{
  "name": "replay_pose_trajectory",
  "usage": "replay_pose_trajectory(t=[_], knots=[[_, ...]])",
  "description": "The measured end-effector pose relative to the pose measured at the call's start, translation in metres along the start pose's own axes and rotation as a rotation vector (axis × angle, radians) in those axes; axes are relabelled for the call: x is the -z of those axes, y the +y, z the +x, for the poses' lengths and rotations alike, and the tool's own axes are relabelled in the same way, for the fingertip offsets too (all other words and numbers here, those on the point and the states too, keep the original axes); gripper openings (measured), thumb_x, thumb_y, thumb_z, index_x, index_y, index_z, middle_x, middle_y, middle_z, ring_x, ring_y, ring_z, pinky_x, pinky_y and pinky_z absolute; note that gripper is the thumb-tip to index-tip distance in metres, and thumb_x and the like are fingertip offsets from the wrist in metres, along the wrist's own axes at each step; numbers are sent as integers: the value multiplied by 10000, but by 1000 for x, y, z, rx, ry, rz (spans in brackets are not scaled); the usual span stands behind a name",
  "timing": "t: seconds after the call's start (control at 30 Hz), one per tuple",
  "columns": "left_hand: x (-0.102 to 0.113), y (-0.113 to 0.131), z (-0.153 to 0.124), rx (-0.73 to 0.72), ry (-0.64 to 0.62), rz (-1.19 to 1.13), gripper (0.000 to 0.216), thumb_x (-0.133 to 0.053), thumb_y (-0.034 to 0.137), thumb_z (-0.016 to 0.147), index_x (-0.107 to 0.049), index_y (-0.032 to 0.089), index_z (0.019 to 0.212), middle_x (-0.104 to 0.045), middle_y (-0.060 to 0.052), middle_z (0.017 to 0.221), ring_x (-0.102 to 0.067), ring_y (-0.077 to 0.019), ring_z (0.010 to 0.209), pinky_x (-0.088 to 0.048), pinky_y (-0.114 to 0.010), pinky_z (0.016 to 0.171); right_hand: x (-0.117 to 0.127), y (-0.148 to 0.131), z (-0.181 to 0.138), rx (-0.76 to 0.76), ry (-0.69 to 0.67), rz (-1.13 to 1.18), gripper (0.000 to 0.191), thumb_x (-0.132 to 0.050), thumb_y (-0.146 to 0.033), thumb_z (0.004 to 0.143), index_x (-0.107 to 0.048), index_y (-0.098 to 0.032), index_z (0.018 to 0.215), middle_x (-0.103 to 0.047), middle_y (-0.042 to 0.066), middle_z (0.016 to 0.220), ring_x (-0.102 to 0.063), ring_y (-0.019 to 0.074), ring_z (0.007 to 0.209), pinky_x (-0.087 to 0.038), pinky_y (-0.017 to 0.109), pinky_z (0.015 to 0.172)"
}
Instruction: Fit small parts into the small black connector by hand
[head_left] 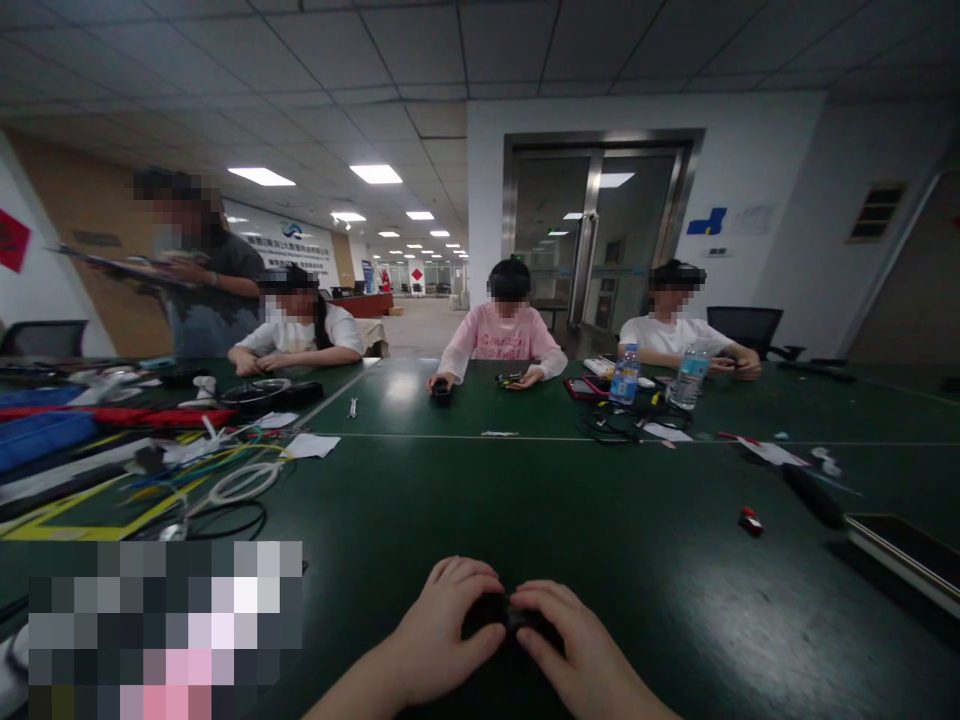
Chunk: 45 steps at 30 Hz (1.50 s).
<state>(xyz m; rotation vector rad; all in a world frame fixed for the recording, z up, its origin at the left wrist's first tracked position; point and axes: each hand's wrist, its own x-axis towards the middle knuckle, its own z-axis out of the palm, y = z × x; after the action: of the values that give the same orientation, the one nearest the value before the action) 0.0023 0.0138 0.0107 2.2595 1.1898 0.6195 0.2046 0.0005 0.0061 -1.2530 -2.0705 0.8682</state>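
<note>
1. Far left on the green bench (480,520) lies a heap of wires (225,470), with a white ring of tube in it, pushed off to the side
2. Behind the heap a person in a white top (300,335) sits with arms on the bench, and another person stands close by
3. Near the bottom, in the middle, the left hand (439,625) rests on the bench, its fingers curled shut around one end of a small black thing (504,615)
4. The right hand (574,640) grips the other end the same way, so both hands seem to keep it steady. The hands hide most of it, so I cannot tell what it is
5. Across the bench a person in a pink top (504,345) also handles something small
6. Further right stand two water bottles (626,375), and a little red thing (750,520) lies alone
</note>
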Motion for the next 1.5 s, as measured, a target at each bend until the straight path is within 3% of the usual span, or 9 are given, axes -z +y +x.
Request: replay_pose_trajectory(t=[0.2, 0.77, 1.03, 1.17, 1.5], knots=[[-1, -3, 0, -15, -4, 4, 369, -608, 265, 773, -569, 228, 1138, -558, -65, 1169, -463, -244, 1121, -343, -388, 994, -1, 2, -1, 10, 14, 5, 223, -531, -233, 842, -640, -235, 1036, -623, 49, 1130, -552, 201, 1079, -413, 316, 959], [0, -2, -2, -42, 2, -41, 316, -596, 242, 789, -542, 230, 1100, -557, -59, 1146, -469, -237, 1102, -364, -376, 970, 0, 1, -2, 0, 25, 27, 267, -558, -234, 818, -631, -253, 1074, -604, 60, 1175, -539, 221, 1116, -409, 363, 986], [1, 1, -3, 85, -42, -173, 404, -598, 215, 755, -513, 206, 1150, -578, -62, 1081, -540, -214, 990, -434, -338, 891, -2, 8, -2, 47, 52, 93, 238, -566, -222, 818, -621, -243, 1049, -584, 70, 1193, -523, 219, 1143, -391, 391, 1006], [0, -2, -2, 100, -54, -208, 481, -631, 205, 726, -500, 205, 1189, -572, -68, 1128, -535, -224, 1029, -422, -350, 922, -1, 3, -3, 50, 56, 106, 214, -566, -194, 810, -631, -235, 1010, -584, 71, 1175, -538, 212, 1119, -412, 371, 980], [-1, -4, 0, 24, -53, -180, 404, -647, 217, 733, -549, 223, 1125, -585, -44, 1069, -531, -206, 990, -429, -317, 888, 0, 2, -4, 79, 44, 92, 245, -567, -234, 811, -623, -241, 1050, -587, 79, 1170, -545, 221, 1108, -419, 372, 968]])
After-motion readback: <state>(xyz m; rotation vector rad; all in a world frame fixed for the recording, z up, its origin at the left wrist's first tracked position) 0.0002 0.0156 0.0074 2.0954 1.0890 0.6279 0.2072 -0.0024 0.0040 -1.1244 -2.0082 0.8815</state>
